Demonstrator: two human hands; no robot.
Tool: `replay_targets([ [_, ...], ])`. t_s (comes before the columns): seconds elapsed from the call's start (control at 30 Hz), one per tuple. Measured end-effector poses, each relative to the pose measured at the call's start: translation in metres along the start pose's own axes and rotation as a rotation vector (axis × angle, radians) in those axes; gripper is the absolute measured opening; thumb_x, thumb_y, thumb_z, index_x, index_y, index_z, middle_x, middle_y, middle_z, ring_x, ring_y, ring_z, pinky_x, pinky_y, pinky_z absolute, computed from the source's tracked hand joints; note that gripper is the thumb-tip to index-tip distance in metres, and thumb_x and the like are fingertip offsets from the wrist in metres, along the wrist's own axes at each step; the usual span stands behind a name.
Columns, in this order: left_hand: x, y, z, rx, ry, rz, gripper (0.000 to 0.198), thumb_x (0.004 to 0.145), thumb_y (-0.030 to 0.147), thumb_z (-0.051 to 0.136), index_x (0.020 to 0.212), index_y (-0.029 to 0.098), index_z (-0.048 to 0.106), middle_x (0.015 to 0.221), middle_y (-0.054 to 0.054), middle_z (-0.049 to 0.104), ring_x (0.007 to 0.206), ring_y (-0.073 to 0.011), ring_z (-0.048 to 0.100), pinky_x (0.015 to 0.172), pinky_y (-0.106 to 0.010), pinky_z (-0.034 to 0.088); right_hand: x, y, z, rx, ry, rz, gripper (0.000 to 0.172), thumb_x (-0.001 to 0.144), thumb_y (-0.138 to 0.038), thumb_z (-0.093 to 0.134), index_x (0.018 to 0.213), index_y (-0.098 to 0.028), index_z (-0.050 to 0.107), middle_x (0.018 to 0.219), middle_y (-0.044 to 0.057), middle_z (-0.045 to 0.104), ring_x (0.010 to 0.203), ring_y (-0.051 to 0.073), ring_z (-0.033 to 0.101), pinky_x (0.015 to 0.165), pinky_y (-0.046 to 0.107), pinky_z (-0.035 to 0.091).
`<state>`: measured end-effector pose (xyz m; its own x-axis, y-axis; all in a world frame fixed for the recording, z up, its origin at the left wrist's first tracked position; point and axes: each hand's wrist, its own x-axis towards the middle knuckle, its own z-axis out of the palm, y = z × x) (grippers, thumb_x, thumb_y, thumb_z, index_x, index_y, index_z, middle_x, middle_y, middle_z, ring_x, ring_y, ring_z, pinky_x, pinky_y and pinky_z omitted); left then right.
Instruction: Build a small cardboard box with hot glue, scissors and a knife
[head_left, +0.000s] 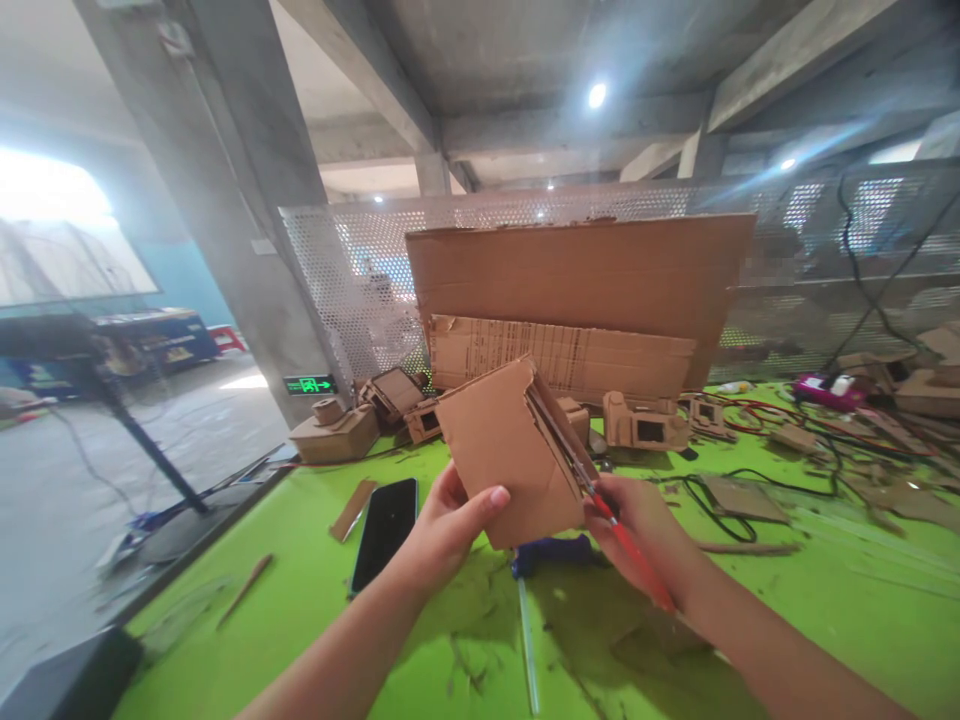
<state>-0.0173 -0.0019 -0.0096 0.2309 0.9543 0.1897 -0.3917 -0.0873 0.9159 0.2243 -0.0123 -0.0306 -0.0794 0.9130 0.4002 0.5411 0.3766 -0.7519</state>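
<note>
White glare blows out the far left, veiling the wall (187, 275) beside it in haze. Overhead, a lamp (597, 95) flares, throwing bluish streaks across the dim grey ceiling (517, 60); smaller lights dot the background. A bright patch lies on the floor (244, 382) to my left. The green table (300, 530) before me is well lit, with a soft, dark shadow below my right hand (646, 520). The cardboard (499, 440) I hold shows fairly clearly, its broad face evenly lit. Wide-lens distortion makes the column (217, 170) lean. The stand (156, 445) blurs at left, and the mesh (337, 260) looks soft.
</note>
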Motion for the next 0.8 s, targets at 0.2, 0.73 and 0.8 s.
replay_targets([
  [0.2,-0.004,0.000,0.004,-0.026,-0.007,-0.006,0.063,0.067,0.043,0.094,0.121,0.020,0.070,0.125,-0.014,0.076,0.119,-0.0350,0.068,0.100,-0.044,0.057,-0.003,-0.004,-0.009,-0.147,-0.012,-0.040,0.017,0.078,-0.020,0.054,0.063,-0.019,0.062,0.059,0.000,0.058,0.057,0.016,0.053,0.054,0.026,0.034],
  [0.73,-0.002,0.000,0.005,-0.052,0.083,0.083,0.065,0.070,0.042,0.092,0.125,0.019,0.067,0.123,-0.013,0.076,0.118,-0.0339,0.069,0.099,-0.043,0.058,0.001,0.006,0.009,0.137,0.046,-0.003,0.031,0.083,-0.045,0.067,0.060,-0.025,0.061,0.050,-0.002,0.053,0.048,0.016,0.049,0.048,0.026,0.032],
  [0.8,0.000,0.003,0.006,-0.076,0.156,0.091,0.067,0.066,0.045,0.094,0.121,0.019,0.068,0.121,-0.012,0.077,0.115,-0.0337,0.071,0.097,-0.042,0.059,0.000,0.001,0.003,0.067,0.035,-0.020,0.032,0.084,-0.047,0.068,0.062,-0.025,0.059,0.049,-0.002,0.052,0.047,0.015,0.045,0.048,0.027,0.029],
])
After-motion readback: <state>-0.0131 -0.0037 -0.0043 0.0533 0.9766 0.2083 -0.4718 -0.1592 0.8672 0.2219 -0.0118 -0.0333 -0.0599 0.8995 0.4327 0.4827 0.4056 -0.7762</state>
